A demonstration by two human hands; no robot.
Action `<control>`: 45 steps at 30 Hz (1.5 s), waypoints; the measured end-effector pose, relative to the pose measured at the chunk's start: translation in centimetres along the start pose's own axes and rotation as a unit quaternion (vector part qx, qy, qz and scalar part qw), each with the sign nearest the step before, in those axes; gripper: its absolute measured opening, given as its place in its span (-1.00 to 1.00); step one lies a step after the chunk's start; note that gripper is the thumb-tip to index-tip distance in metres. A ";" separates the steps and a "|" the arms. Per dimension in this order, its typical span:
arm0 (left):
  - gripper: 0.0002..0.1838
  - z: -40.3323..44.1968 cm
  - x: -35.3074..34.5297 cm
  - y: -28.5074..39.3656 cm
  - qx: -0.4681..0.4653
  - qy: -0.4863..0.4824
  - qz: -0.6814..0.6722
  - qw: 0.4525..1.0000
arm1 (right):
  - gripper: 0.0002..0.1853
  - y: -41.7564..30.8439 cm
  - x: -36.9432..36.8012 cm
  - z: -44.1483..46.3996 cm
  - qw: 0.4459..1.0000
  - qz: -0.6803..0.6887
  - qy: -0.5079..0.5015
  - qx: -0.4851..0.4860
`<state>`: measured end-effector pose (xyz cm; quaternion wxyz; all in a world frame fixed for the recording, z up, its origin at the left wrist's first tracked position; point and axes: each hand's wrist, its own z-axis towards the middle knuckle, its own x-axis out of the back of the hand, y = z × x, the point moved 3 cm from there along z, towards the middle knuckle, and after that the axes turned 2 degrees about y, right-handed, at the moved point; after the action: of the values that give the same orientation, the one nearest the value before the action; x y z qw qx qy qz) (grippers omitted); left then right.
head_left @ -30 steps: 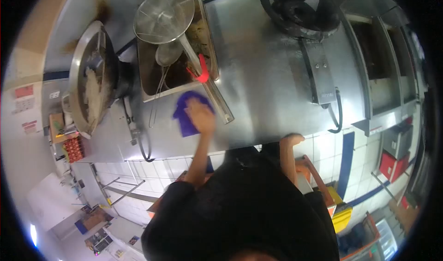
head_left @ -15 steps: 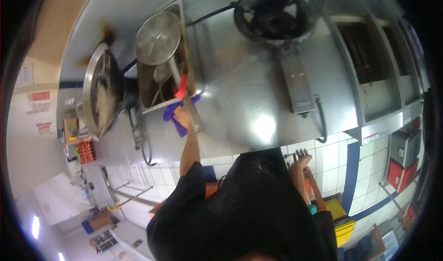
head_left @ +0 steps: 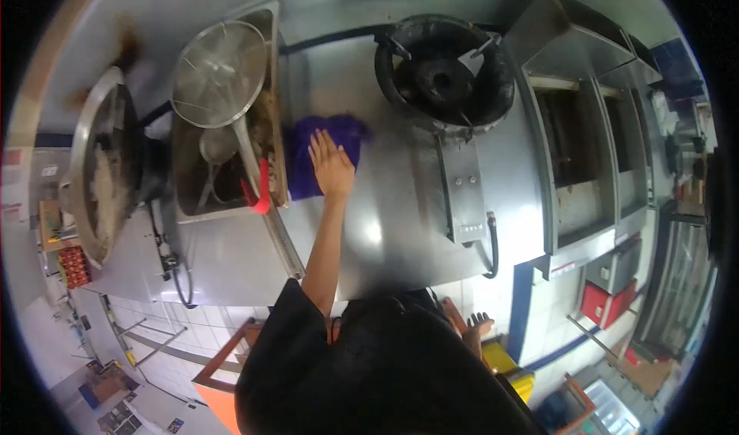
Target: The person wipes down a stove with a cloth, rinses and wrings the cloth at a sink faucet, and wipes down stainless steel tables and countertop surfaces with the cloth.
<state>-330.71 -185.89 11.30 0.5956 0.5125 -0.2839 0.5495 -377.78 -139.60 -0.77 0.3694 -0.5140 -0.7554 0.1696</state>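
Note:
My left hand (head_left: pixel 332 169) lies flat on a purple cloth (head_left: pixel 304 177), fingers stretched out, pressing it against the steel counter (head_left: pixel 369 254). The cloth is spread out between a steel tub (head_left: pixel 281 50) and a black gas burner (head_left: pixel 444 81). Past the counter's front edge, low at my side, my right hand (head_left: pixel 481 326) hangs with its fingers apart and nothing in it.
Across the tub lies a round strainer (head_left: pixel 218 73) with a red-wrapped handle; a ladle (head_left: pixel 219 146) rests inside. A wok (head_left: pixel 85 165) stands at the left. Sunken steel bays (head_left: pixel 581 192) are on the right. A gas hose (head_left: pixel 493 246) hangs by the burner's front.
My left hand has moved from the tub's front corner inward and to the right, and the cloth now lies spread under it. The view has shifted. My right hand still hangs low.

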 end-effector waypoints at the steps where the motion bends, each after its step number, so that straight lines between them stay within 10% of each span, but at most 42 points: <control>1: -0.45 -0.6 0.1 1.6 -0.008 -0.007 -0.005 1.000 | -0.36 -0.4 0.2 -0.5 0.999 -0.012 -0.012 0.043; 8: -0.39 -9.9 4.0 4.1 -0.013 -0.216 -0.015 0.976 | -0.39 -0.1 2.1 -1.5 0.995 -0.065 -0.004 0.077; 16: -0.39 16.5 -10.9 4.2 0.049 0.021 0.092 0.994 | -0.53 -0.9 3.2 -1.2 0.989 -0.090 0.000 0.120; 26: -0.47 -9.5 1.1 10.3 -0.205 -0.214 -0.017 0.955 | -0.58 -5.2 -1.1 3.6 0.992 -0.077 -0.035 0.096; 31: -0.45 -2.7 -3.2 12.0 -0.067 -0.008 0.024 0.997 | -0.56 -7.9 -1.6 7.1 0.975 -0.086 -0.109 0.176; 36: -0.54 -22.9 1.5 18.7 -0.136 -0.089 -0.169 0.972 | -0.60 -9.0 1.7 10.6 0.978 -0.107 -0.067 0.165; 40: -0.62 -28.7 8.9 20.2 0.207 -0.236 -0.173 0.933 | -0.59 -5.5 4.8 15.8 0.991 -0.083 -0.015 0.108; 45: -0.59 -24.9 8.9 29.3 0.167 -0.055 -0.327 0.929 | -0.59 -5.3 6.1 15.4 0.992 -0.108 -0.016 0.069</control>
<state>-361.93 -163.42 20.29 0.6315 0.6983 -0.0366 0.3350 -393.71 -134.42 -5.40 0.4078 -0.3996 -0.7990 0.1885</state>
